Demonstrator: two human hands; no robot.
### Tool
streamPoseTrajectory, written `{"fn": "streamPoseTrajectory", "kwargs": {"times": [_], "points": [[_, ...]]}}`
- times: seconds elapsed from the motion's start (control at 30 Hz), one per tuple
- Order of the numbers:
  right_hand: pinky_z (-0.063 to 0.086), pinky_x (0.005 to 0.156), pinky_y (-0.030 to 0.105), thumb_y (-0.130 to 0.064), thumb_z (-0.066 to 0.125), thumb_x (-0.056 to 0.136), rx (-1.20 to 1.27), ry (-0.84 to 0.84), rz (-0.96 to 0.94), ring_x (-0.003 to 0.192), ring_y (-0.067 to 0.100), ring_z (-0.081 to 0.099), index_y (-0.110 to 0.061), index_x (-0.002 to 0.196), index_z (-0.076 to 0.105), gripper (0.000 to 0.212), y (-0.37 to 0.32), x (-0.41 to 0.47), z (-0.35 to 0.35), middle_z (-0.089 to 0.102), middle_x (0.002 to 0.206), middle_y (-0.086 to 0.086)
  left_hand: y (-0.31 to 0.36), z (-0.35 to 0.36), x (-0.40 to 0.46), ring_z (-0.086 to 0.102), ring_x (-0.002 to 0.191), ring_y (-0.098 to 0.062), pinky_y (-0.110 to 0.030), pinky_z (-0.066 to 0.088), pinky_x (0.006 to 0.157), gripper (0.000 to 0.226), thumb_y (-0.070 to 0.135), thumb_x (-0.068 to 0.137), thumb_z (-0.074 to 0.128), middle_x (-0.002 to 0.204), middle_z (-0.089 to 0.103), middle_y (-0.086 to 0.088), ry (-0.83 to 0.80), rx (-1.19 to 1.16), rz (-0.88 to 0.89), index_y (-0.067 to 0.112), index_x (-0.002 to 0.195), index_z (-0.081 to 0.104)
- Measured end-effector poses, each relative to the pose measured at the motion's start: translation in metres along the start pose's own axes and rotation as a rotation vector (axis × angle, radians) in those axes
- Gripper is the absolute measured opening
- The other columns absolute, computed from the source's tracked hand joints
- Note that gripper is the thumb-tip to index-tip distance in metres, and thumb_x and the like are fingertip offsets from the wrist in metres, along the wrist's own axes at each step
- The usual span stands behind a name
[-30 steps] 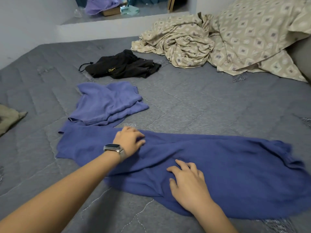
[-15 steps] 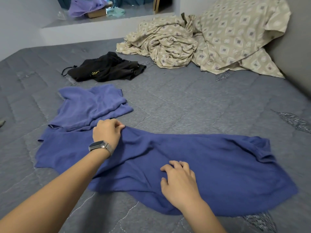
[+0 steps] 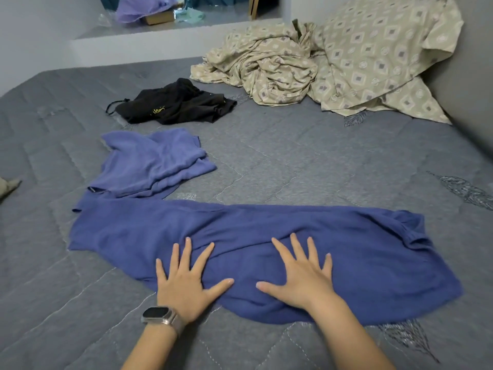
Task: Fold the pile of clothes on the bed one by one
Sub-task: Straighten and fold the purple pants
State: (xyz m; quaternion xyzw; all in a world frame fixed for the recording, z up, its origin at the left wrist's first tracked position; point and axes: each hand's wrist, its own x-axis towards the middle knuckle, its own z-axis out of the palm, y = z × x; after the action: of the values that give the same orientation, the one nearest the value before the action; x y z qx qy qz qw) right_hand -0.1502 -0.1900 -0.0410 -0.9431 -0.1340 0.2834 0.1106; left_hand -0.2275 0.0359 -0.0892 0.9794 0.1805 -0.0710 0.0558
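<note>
A dark blue garment (image 3: 360,252) lies stretched left to right across the grey quilted bed (image 3: 320,169), folded lengthwise into a long strip. My left hand (image 3: 186,281), with a watch on its wrist, lies flat with spread fingers on the garment's near edge. My right hand (image 3: 301,273) presses flat on the cloth beside it, fingers spread. A lighter blue folded garment (image 3: 152,161) lies just beyond the strip's left end. Further back sits a crumpled black garment (image 3: 176,105).
A beige patterned sheet (image 3: 269,65) and matching pillow (image 3: 378,49) are heaped at the far right by the grey headboard (image 3: 472,76). An olive cloth corner (image 3: 8,185) shows at the left edge. A white ledge (image 3: 160,41) with clutter runs behind the bed.
My left hand let go of the garment's far edge and came back to its near edge. Both hands now lie flat with spread fingers. The far edge lies straighter.
</note>
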Motion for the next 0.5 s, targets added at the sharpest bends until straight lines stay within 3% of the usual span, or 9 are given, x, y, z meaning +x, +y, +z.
{"fn": "streamPoseTrajectory", "kwargs": {"times": [0.03, 0.1, 0.17, 0.23, 0.3, 0.33, 0.4, 0.43, 0.5], "points": [[-0.011, 0.114, 0.057, -0.081, 0.027, 0.082, 0.019, 0.013, 0.012, 0.145, 0.024, -0.025, -0.051, 0.147, -0.007, 0.080, 0.007, 0.000, -0.002, -0.023, 0.158, -0.011, -0.008, -0.004, -0.001, -0.004, 0.148, -0.023, -0.053, -0.003, 0.115, 0.106, 0.100, 0.048, -0.001, 0.159, -0.012, 0.005, -0.039, 0.001, -0.056, 0.053, 0.143, -0.005], [-0.010, 0.116, 0.054, -0.074, 0.011, 0.088, 0.089, 0.063, 0.060, 0.146, 0.019, -0.022, -0.053, 0.147, -0.002, 0.064, 0.024, 0.001, -0.007, -0.019, 0.158, -0.014, -0.021, -0.010, -0.007, 0.005, 0.148, -0.028, -0.049, 0.004, 0.117, 0.106, 0.091, 0.055, 0.012, 0.161, 0.001, -0.009, -0.007, -0.103, -0.154, 0.043, 0.149, 0.014], [-0.007, 0.117, 0.052, -0.068, 0.011, 0.092, 0.106, 0.135, 0.093, 0.147, 0.019, -0.017, -0.055, 0.146, 0.001, 0.057, 0.050, 0.005, -0.012, -0.015, 0.159, -0.014, -0.034, -0.012, -0.012, 0.033, 0.136, -0.041, -0.052, 0.024, 0.113, 0.089, 0.071, 0.072, 0.036, 0.145, 0.037, -0.027, 0.232, -0.375, -0.239, 0.012, 0.137, 0.050], [-0.002, 0.118, 0.049, -0.061, 0.016, 0.096, 0.054, 0.231, 0.105, 0.148, 0.020, -0.011, -0.053, 0.147, 0.006, 0.053, 0.085, 0.014, -0.017, -0.010, 0.161, -0.010, -0.047, -0.016, -0.012, 0.053, 0.115, -0.044, -0.052, 0.040, 0.101, 0.048, 0.033, 0.083, 0.060, 0.120, 0.059, -0.028, 0.498, -0.626, -0.376, -0.004, 0.115, 0.062], [0.006, 0.118, 0.046, -0.056, 0.023, 0.098, -0.040, 0.347, 0.122, 0.149, 0.023, 0.000, -0.047, 0.149, 0.010, 0.054, 0.120, 0.024, -0.026, -0.003, 0.162, -0.005, -0.056, -0.026, -0.009, 0.059, 0.107, -0.038, -0.047, 0.043, 0.095, 0.032, 0.007, 0.084, 0.066, 0.113, 0.062, -0.025, 0.597, -0.909, -0.621, -0.004, 0.114, 0.061], [0.010, 0.118, 0.044, -0.055, 0.026, 0.098, -0.062, 0.400, 0.146, 0.148, 0.023, 0.005, -0.044, 0.150, 0.013, 0.055, 0.133, 0.028, -0.032, 0.002, 0.162, -0.002, -0.059, -0.032, -0.008, 0.061, 0.103, -0.031, -0.043, 0.046, 0.091, 0.028, 0.005, 0.084, 0.065, 0.109, 0.062, -0.023, 0.608, -1.051, -0.722, -0.003, 0.111, 0.061], [0.016, 0.115, 0.041, -0.052, 0.031, 0.098, -0.064, 0.467, 0.215, 0.148, 0.023, 0.013, -0.038, 0.150, 0.022, 0.055, 0.153, 0.035, -0.042, 0.015, 0.161, 0.002, -0.068, -0.036, -0.003, 0.060, 0.075, -0.009, -0.024, 0.048, 0.071, 0.005, 0.007, 0.086, 0.061, 0.090, 0.056, -0.013, 0.604, -1.309, -0.796, 0.007, 0.083, 0.057], [0.018, 0.114, 0.041, -0.051, 0.033, 0.098, -0.065, 0.483, 0.239, 0.147, 0.022, 0.017, -0.035, 0.150, 0.027, 0.054, 0.159, 0.037, -0.045, 0.020, 0.159, 0.004, -0.074, -0.033, 0.005, 0.055, 0.063, 0.000, -0.015, 0.046, 0.064, 0.017, 0.005, 0.088, 0.059, 0.087, 0.054, -0.008, 0.575, -1.434, -0.831, 0.015, 0.077, 0.051], [0.025, 0.110, 0.043, -0.044, 0.041, 0.097, -0.077, 0.542, 0.237, 0.142, 0.025, 0.029, -0.028, 0.145, 0.040, 0.050, 0.167, 0.039, -0.047, 0.034, 0.154, 0.007, -0.085, -0.033, 0.020, 0.059, 0.060, 0.002, -0.013, 0.052, 0.060, 0.013, 0.008, 0.093, 0.056, 0.107, 0.061, -0.005, 0.590, -1.759, -0.901, 0.018, 0.084, 0.054]]}}
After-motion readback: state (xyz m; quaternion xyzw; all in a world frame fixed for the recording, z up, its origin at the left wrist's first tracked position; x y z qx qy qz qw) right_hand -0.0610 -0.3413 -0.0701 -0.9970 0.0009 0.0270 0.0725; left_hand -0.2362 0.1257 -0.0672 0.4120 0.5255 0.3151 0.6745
